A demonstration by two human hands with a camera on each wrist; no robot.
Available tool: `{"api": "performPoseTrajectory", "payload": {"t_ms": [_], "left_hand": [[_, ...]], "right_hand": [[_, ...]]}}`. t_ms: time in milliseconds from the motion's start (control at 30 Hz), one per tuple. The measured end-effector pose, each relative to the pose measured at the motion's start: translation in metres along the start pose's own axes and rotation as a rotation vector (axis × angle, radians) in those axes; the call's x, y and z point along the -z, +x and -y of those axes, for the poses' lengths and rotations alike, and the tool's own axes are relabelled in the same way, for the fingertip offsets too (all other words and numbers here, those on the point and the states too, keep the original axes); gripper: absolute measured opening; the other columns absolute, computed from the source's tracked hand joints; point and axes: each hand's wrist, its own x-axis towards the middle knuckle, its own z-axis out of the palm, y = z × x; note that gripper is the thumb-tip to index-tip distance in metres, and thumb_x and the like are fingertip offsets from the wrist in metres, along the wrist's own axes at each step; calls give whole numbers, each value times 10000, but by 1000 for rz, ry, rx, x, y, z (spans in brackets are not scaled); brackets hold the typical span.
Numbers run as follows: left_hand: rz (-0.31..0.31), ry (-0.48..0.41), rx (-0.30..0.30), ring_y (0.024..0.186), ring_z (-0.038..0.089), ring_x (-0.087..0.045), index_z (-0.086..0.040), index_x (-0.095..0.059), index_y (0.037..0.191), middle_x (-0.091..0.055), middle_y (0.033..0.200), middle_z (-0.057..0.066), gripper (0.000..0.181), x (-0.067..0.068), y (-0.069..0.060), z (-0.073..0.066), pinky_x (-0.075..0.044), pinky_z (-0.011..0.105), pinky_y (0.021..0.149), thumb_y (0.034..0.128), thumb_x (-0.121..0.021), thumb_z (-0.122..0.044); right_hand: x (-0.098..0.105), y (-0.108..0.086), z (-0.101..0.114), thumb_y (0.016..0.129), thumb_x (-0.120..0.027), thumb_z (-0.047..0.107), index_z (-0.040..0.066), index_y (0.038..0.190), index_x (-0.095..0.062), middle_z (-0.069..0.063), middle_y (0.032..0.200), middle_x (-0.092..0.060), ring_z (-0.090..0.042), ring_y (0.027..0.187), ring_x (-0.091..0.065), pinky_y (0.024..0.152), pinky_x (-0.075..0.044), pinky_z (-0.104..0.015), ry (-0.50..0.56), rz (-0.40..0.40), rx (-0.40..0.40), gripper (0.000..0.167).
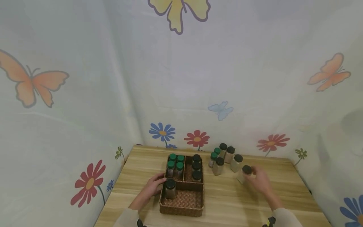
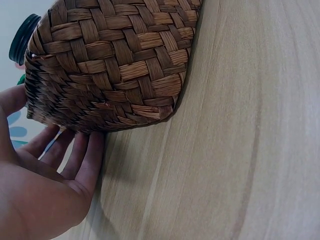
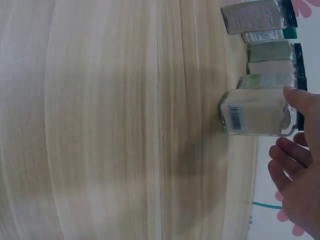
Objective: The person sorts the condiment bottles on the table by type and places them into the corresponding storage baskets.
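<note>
In the head view, the left hand (image 1: 151,188) rests against the left side of a woven basket (image 1: 181,212). In the left wrist view, the left hand's fingers (image 2: 80,157) lie fairly straight against the basket's woven wall (image 2: 120,65). A glass jar with a black lid (image 1: 170,190) stands in the front compartment. To the right of the basket, the right hand (image 1: 261,181) holds a black-lidded jar (image 1: 241,177) near its lid. The right wrist view shows that jar of pale contents (image 3: 257,112), with the thumb of the right hand (image 3: 302,160) on one side and fingers opposite.
Several green-lidded jars (image 1: 180,166) fill the back left compartment, and black-lidded jars (image 1: 196,166) stand in the back right one. More jars (image 1: 218,166) stand on the wooden table (image 1: 227,201) right of the basket. A patterned cloth wall (image 1: 175,82) rises behind.
</note>
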Motion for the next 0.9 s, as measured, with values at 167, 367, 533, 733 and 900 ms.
{"api": "performPoseTrajectory", "payload": {"t_ms": [167,367,533,733,900], "left_hand": [[-11,-4,-3,1411,429,-486,32,-470,1551,-517,1525,272,557,-1,0,0,-571,545,1006,1098,-593,-268],[-19,-12,-6,1394,419,-501,39,-479,1542,-530,1508,274,553,-2,0,0,-575,549,994,1091,-603,-255],[-4,-3,1,1409,424,-485,33,-463,1555,-517,1521,269,560,-3,-1,-2,-567,541,1015,1097,-591,-262],[-9,3,5,1419,434,-478,28,-458,1561,-510,1530,270,558,-3,-2,-3,-563,542,1023,1101,-582,-262],[-16,4,11,1429,460,-460,32,-464,1556,-506,1530,276,551,-3,-3,-3,-551,570,1031,1101,-585,-253]], "right_hand": [[-5,4,4,948,-814,197,-128,1261,-604,-310,1135,-698,-473,1064,-665,911,-556,-625,64,13,-61,498],[-9,7,5,922,-832,169,-98,1198,-629,-263,1076,-723,-416,985,-699,853,-585,-559,60,-1,-57,435],[-6,6,14,907,-852,216,-41,1168,-689,-191,1042,-757,-367,940,-713,817,-583,-536,31,-23,24,400],[5,8,43,915,-854,280,-5,1226,-726,-114,1070,-772,-312,975,-722,871,-598,-566,38,11,134,440],[12,7,85,923,-847,292,57,1222,-738,-31,1070,-760,-250,971,-719,868,-618,-512,22,106,230,397]]}}
